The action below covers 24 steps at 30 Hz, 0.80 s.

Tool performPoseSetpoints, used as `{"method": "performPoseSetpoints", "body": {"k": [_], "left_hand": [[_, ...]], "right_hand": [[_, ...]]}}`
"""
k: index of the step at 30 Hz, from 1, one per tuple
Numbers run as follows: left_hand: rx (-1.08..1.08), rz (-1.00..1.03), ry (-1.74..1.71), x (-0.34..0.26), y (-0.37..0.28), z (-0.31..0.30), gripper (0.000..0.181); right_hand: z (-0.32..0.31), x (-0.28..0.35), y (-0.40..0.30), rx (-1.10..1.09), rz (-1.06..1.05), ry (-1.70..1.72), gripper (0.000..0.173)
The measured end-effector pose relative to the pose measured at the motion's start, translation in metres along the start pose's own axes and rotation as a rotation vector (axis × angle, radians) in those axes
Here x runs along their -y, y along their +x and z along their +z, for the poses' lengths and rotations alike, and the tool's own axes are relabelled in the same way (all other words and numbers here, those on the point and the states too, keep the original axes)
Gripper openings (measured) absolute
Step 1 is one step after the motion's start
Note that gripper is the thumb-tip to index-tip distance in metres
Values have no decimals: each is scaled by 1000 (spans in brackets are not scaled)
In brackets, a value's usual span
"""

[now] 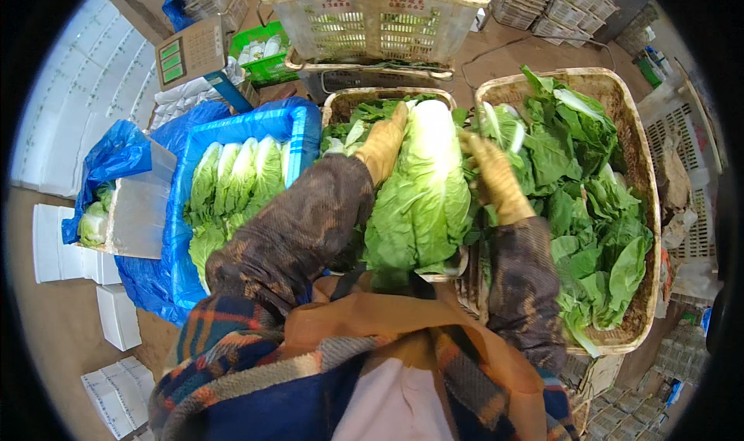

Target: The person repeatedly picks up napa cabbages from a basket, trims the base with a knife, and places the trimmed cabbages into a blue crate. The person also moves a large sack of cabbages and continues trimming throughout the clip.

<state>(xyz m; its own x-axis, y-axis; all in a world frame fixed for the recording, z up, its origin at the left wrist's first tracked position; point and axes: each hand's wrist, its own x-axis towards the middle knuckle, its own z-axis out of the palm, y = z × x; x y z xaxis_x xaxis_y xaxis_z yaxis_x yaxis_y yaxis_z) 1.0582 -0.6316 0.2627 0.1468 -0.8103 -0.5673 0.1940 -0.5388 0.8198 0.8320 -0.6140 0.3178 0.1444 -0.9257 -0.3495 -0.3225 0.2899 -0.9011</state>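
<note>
A large napa cabbage [427, 185] with a white base and green leaves is in front of me, base pointing away, above a crate [386, 95] of loose leaves. My left hand [385, 141], in a yellowish glove, grips its left side near the base; part of the grip is hidden. On the cabbage's other side is my right hand [494, 173], gloved alike, slightly blurred, fingers apart and near its edge. To the left, a box lined with blue plastic film [296, 144] holds a row of napa cabbages [232, 168].
At the right, a dirty plastic crate [650, 208] holds loose green leaves [587, 232]. Stacked crates [378, 25] stand ahead. A scale display [189, 54] rises behind the blue-lined box. White foam boxes [119, 391] sit at the lower left. A green basket [273, 72] stands farther back.
</note>
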Motion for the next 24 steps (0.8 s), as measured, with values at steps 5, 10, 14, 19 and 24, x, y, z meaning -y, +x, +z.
{"method": "performPoseSetpoints", "body": {"k": [5,10,14,19,24], "left_hand": [[464,-5,-68,-50,-27,54,71],[323,214,542,-46,30,-14,71],[-3,705,832,-45,35,-22,85],[436,627,102,-43,-39,29,84],[682,302,-625,-7,-27,-7,63]], "right_hand": [[-9,-94,8,312,-178,1044,74],[-13,-119,8,240,-191,1175,70],[-53,-92,10,60,-282,935,67],[-48,32,-17,230,-357,327,55],[-55,68,-3,-170,-310,19,41]]}}
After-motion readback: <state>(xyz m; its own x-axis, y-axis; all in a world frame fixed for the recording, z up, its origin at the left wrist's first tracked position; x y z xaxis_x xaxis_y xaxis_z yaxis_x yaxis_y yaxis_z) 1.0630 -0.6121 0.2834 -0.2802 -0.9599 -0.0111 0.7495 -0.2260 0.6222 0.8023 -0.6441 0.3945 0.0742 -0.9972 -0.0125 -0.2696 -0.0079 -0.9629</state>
